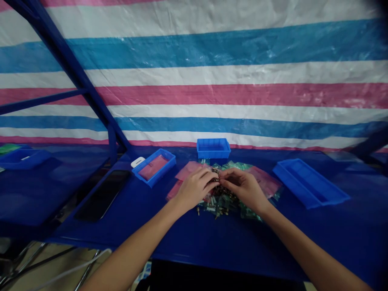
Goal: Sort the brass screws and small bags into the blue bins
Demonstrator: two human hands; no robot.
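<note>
My left hand (pixel 194 188) and my right hand (pixel 243 188) meet at the fingertips above the blue table top (pixel 242 250). Both seem to pinch a small clump of brass-coloured metal parts (pixel 215 176). Below them lies a heap of small metal parts in clear green-tinted plastic bags (pixel 220 208), partly hidden by my hands. Pink plastic bags (pixel 189 170) lie under and beside my left hand. Another pink bag (pixel 265 182) lies just past my right fingers. The parts are too small to name exactly.
Blue plastic trays stand around the heap: one at the back (pixel 213 152), one holding a pink bag (pixel 168 161), a long one at right (pixel 315 198), and one far left (pixel 24 163). A black phone (pixel 103 195) lies left. A striped tarpaulin (pixel 194 97) and blue frame bar (pixel 69 68) stand behind.
</note>
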